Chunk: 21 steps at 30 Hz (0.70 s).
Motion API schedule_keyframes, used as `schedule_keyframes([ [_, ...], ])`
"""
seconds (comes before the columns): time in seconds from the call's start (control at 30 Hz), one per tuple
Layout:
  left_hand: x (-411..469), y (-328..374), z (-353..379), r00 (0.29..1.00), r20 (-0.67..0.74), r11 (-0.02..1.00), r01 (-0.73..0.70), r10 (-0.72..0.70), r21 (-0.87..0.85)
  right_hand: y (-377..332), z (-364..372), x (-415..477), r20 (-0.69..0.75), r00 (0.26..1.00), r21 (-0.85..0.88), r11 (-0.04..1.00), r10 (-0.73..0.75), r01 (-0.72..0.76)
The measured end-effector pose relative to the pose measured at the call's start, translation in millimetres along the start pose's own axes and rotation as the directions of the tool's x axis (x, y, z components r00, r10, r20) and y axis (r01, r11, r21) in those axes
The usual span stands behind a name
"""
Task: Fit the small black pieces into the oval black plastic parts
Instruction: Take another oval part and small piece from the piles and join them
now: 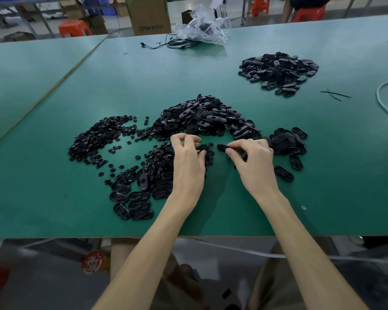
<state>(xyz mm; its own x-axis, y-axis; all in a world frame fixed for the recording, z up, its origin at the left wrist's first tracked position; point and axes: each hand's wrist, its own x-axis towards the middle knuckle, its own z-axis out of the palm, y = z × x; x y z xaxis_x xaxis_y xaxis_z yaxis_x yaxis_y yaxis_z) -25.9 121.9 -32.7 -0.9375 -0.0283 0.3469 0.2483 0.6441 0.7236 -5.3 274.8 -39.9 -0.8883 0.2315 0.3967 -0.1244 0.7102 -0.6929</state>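
One oval part [221,147] gripped in right hand [253,158]. At its 9 o'clock, left hand [187,158] seems to pinch a small piece [203,148].

Free room: green surface [54,198] bare along near edge, over far left side, and in a broad band between central heap of oval parts [206,117] and far-right heap [278,70]. Bare wedge between left hand [188,162] and right hand [253,159], closed ahead by gripped oval part [221,147]. Obstacles: small round pieces [94,139] scattered left; flat-laid ovals [132,202] front left; oval cluster [287,139] right; white cord [385,104] at right edge
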Motion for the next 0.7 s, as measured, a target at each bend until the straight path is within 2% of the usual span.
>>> schedule_keyframes([
  [0.2,0.9,-0.8,-2.3,0.999,0.018,0.989,0.050,-0.048,-0.136,-3.3,-2.4,-0.3,0.008,1.000,0.050,0.999,0.007,-0.007],
  [0.5,2.9,-1.0,-4.5,0.998,-0.039,0.985,-0.049,0.043,-0.167,-4.6,-2.5,-0.7,0.020,0.999,0.215,0.975,0.048,-0.051],
  [0.7,2.2,-0.9,-4.8,1.000,-0.028,0.963,-0.014,0.007,-0.269,-5.3,-2.3,-1.4,0.027,0.998,0.279,0.958,0.063,-0.069],
])
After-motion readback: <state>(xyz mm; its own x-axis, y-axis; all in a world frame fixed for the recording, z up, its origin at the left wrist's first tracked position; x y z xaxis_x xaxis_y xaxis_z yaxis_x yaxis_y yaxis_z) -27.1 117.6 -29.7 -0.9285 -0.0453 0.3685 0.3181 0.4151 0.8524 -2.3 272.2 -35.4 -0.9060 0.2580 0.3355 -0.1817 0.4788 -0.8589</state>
